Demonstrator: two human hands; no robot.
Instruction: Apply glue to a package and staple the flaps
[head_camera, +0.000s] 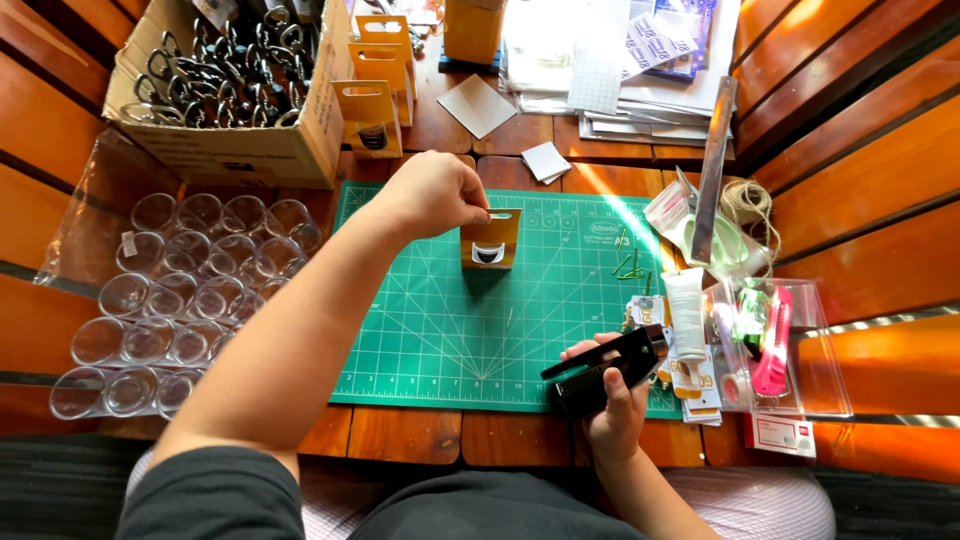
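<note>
Nearest you, your right hand (612, 400) wraps around a black stapler (604, 368) at the front edge of the green cutting mat (430, 330), fingers closed on its body. Further out, your left hand (432, 192) pinches the top of a small yellow card package (490, 238), which stands upright in the middle of the far half of the mat; it has a hang slot at the top and a round dark item showing through its lower window.

To your left lie rows of clear plastic cups (170, 290) on their sides, just beside the mat. Beyond them sits a cardboard box (235, 95) full of black metal clips, with more yellow packages (375, 85) leaning against it.

To your right, a white tube (686, 312), a pink cutter (772, 345), a metal ruler (714, 165) and a ball of twine (748, 205) crowd the mat's edge. A stack of papers (620, 60) lies at the far side, with a grey card square (477, 105) near it.
</note>
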